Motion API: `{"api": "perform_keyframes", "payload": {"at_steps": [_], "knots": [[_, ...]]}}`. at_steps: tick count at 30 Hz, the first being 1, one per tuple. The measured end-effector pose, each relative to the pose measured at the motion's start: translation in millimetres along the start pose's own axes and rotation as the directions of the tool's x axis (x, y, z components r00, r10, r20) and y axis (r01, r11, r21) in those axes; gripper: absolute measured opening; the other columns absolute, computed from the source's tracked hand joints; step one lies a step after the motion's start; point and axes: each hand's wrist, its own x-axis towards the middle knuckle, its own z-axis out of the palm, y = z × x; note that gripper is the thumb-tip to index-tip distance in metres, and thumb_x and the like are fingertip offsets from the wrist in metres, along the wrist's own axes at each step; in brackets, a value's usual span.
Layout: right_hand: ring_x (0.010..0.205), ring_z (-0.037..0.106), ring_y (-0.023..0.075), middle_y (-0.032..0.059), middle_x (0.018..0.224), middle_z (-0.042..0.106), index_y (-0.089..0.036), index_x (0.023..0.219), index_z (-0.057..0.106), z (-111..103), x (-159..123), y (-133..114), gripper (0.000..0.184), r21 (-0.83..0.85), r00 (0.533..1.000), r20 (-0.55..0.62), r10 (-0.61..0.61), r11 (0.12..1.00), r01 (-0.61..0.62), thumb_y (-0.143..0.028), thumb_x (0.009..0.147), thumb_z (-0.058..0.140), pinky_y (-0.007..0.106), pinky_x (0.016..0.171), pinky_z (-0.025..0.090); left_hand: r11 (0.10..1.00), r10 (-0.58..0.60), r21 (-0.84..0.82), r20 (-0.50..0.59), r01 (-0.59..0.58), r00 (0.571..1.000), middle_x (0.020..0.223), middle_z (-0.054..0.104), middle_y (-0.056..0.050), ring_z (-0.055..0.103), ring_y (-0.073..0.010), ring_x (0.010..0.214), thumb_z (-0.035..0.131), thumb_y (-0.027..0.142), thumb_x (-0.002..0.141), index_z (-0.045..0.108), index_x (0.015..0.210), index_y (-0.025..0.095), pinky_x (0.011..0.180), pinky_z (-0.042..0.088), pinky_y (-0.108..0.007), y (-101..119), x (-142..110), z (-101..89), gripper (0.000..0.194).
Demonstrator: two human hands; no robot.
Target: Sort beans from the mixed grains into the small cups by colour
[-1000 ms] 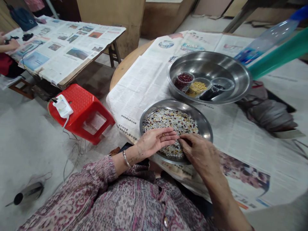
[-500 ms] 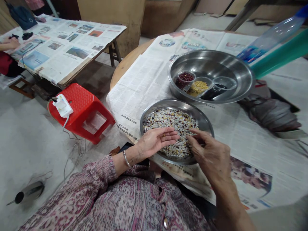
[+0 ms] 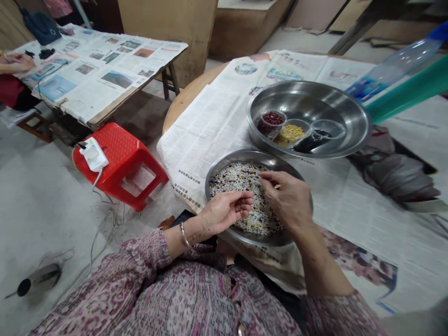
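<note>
- left hand [image 3: 227, 211] is cupping palm up over the near left part of a steel pan [image 3: 275, 161]; fingers are curling loosely, hiding the palm, can't tell what it is holding
- right hand [image 3: 289, 198] is hovering over the pan's right side, thumb and forefinger bunching narrow; can't tell if a grain is sitting between the tips
- grain and bean mix [image 3: 238, 179], white with yellow and dark red bits, is lying in the pan; both hands are covering part of it
- big steel basin [image 3: 315, 95] is standing just beyond, holding red beans [image 3: 273, 118], yellow beans [image 3: 290, 134] and dark contents [image 3: 317, 136], hard to make out, in clear cups
- bottle [image 3: 395, 65] and green object [image 3: 409, 93] are running out of frame right
- newspaper [image 3: 206, 135] is covering most of the round table [image 3: 189, 102]
- red stool [image 3: 115, 144] is carrying a white power strip [image 3: 94, 156]
- co-worker's hands [image 3: 26, 61] are showing at a second table [image 3: 115, 60], body cut off
</note>
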Motion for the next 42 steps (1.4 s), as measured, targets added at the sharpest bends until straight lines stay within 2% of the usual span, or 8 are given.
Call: {"api": "perform_keyframes", "payload": {"at_steps": [5,13,18,22,27,29,33,42], "knots": [[0.091,0.062,0.0256,0.0124,0.101,0.072,-0.018,0.1,0.075,17.0,24.6,0.9,0.033,-0.247,0.98,0.078,-0.185,0.948,0.198,-0.026,0.088,0.045,0.038,0.079,0.048,1.0,-0.002,-0.021,0.016,0.002,1.0,0.073,0.062,-0.005,0.056,-0.008,0.064,0.056,0.016,0.094,0.068,0.081,0.008,0.066,0.043,-0.02,-1.1,1.3,-1.1,0.019],[0.086,0.058,0.0262,0.0132,0.084,0.069,-0.017,0.084,0.072,21.3,29.8,-1.0,0.032,-0.475,0.958,0.183,-0.22,0.834,0.282,-0.02,0.088,0.041,0.036,0.069,0.043,0.999,-0.02,-0.037,0.046,0.021,0.999,0.074,0.064,-0.005,0.057,-0.0091,0.065,0.057,0.017,0.093,0.068,0.081,0.008,0.069,0.045,-0.022,-1.2,2.8,-2.3,0.018],[0.085,0.06,0.025,0.0124,0.087,0.071,-0.017,0.088,0.07,13.1,28.7,3.9,0.028,-0.325,0.977,0.078,-0.198,0.921,0.213,-0.027,0.085,0.044,0.037,0.074,0.045,0.999,-0.005,-0.046,0.053,0.008,0.999,0.075,0.065,-0.006,0.058,-0.0097,0.065,0.064,0.022,0.09,0.068,0.083,0.009,0.07,0.046,-0.023,-3.7,3.6,-4.6,0.016],[0.067,0.06,0.0211,0.0095,0.079,0.072,-0.017,0.087,0.072,-6.7,15.2,-2.4,0.028,-0.062,1.0,-0.002,-0.022,0.998,0.021,-0.036,0.081,0.051,0.036,0.066,0.046,0.998,0.001,-0.069,0.038,0.001,0.999,0.077,0.067,-0.007,0.062,-0.011,0.069,0.063,0.021,0.091,0.069,0.086,0.008,0.074,0.048,-0.024,-5.2,5.5,-4.6,0.015],[0.056,0.06,0.0172,0.0049,0.073,0.073,-0.02,0.084,0.075,-30.1,-17.0,-19.5,0.03,0.208,0.981,0.18,0.07,0.972,-0.107,-0.047,0.075,0.064,0.03,0.052,0.046,0.995,0.006,-0.095,-0.01,-0.007,1.0,0.084,0.071,-0.011,0.067,-0.0143,0.079,0.052,0.013,0.094,0.07,0.09,0.008,0.084,0.05,-0.029,-5.4,7.5,-0.9,0.019],[0.057,0.062,0.0168,0.0052,0.076,0.074,-0.02,0.086,0.076,-34.3,-22.8,-16.9,0.032,0.209,0.975,0.214,0.067,0.971,-0.113,-0.049,0.076,0.064,0.029,0.053,0.047,0.997,0.007,-0.08,-0.009,-0.008,1.0,0.085,0.072,-0.011,0.068,-0.0141,0.078,0.051,0.012,0.093,0.07,0.091,0.007,0.085,0.05,-0.029,-5.6,7.6,-0.8,0.02],[0.057,0.062,0.0189,0.0063,0.073,0.074,-0.02,0.088,0.076,-33.7,-13.3,7.6,0.034,0.021,0.988,0.054,0.147,0.989,-0.148,-0.048,0.079,0.059,0.032,0.056,0.046,1.0,-0.003,-0.022,0.0,0.003,1.0,0.085,0.072,-0.011,0.068,-0.0134,0.078,0.056,0.01,0.09,0.07,0.092,0.008,0.081,0.052,-0.026,-6.5,6.7,-3.8,0.013],[0.089,0.064,0.0245,0.011,0.098,0.073,-0.018,0.097,0.075,-6.8,21.5,18.6,0.032,-0.285,0.974,0.121,-0.191,0.933,0.218,-0.031,0.089,0.047,0.037,0.078,0.049,0.999,-0.04,0.031,-0.014,0.041,0.999,0.08,0.069,-0.007,0.065,-0.0096,0.066,0.056,0.006,0.088,0.069,0.088,0.009,0.067,0.05,-0.021,-3.3,2.2,-2.9,0.014]]}}
